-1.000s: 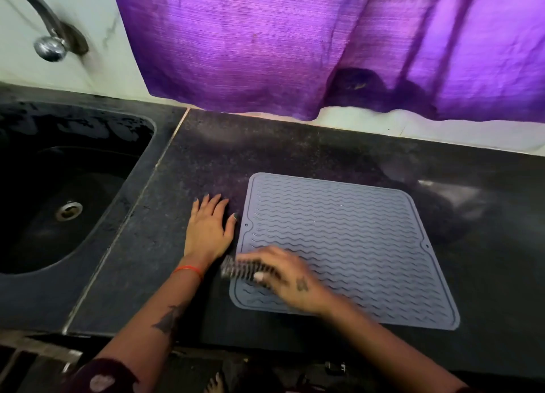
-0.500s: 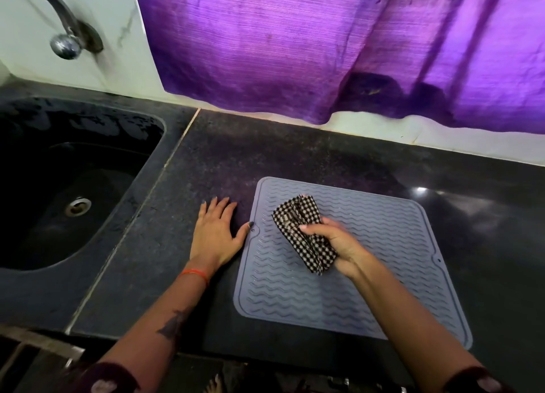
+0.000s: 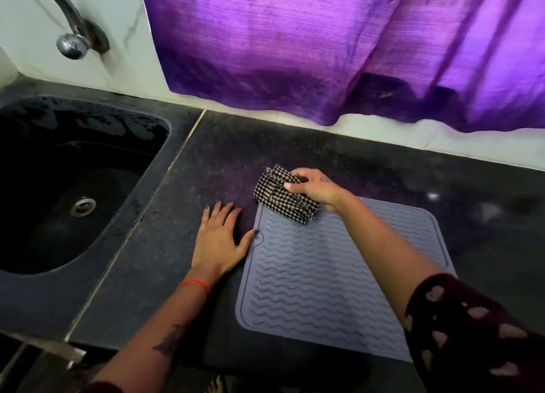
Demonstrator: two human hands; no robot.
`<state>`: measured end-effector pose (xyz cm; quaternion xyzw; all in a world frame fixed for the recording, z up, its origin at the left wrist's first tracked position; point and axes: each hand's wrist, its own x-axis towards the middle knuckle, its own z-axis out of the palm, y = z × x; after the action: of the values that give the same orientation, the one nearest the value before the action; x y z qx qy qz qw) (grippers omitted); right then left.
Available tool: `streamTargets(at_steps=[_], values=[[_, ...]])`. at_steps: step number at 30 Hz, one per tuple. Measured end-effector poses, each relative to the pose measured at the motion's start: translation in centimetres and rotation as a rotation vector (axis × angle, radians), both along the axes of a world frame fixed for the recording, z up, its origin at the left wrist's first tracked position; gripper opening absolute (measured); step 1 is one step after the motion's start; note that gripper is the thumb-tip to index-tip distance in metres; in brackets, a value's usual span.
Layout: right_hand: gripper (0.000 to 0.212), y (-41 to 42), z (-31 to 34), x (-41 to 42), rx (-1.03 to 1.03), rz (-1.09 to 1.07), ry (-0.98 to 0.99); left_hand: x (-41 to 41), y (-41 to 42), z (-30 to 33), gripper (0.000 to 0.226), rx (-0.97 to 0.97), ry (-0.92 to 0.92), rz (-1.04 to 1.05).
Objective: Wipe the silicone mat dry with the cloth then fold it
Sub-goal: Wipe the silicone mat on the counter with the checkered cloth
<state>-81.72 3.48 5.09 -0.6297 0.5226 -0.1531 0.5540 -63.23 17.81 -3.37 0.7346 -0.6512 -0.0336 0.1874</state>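
Note:
A grey-blue silicone mat [image 3: 318, 277] with wavy ridges lies flat on the dark stone counter [image 3: 141, 274]. My right hand [image 3: 317, 187] grips a bunched black-and-white checked cloth [image 3: 281, 196] at the mat's far left corner; part of the cloth hangs past the mat's far edge onto the counter. My left hand [image 3: 218, 239] lies flat on the counter beside the mat's left edge, fingers spread, its thumb tip touching the mat's rim near a small hole. My right forearm crosses over the mat and hides part of its right side.
A black sink [image 3: 70, 183] with a metal drain is set into the counter at the left, a chrome tap [image 3: 72, 43] on the wall above it. A purple curtain [image 3: 339, 44] hangs over the back wall. The counter's front edge runs close below the mat.
My right hand has swept the cloth from the mat's near left corner up across it to the far left corner. My left hand has stayed flat beside the mat.

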Motion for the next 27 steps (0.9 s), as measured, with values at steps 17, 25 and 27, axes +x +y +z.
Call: streamTargets(at_steps=[17,25,27], values=[[0.046,4.2,-5.0,2.8,-0.899,0.113,0.965,0.1,-0.1,-0.1,0.078,0.002,-0.006,0.007],[0.048,4.4,-4.8,-1.9,-0.772,-0.017,1.001,0.1,0.0,0.0,0.077,0.002,-0.009,0.006],[0.048,4.4,-4.8,-3.8,-0.750,-0.055,1.024,0.1,-0.1,0.0,0.077,0.008,-0.018,0.003]])
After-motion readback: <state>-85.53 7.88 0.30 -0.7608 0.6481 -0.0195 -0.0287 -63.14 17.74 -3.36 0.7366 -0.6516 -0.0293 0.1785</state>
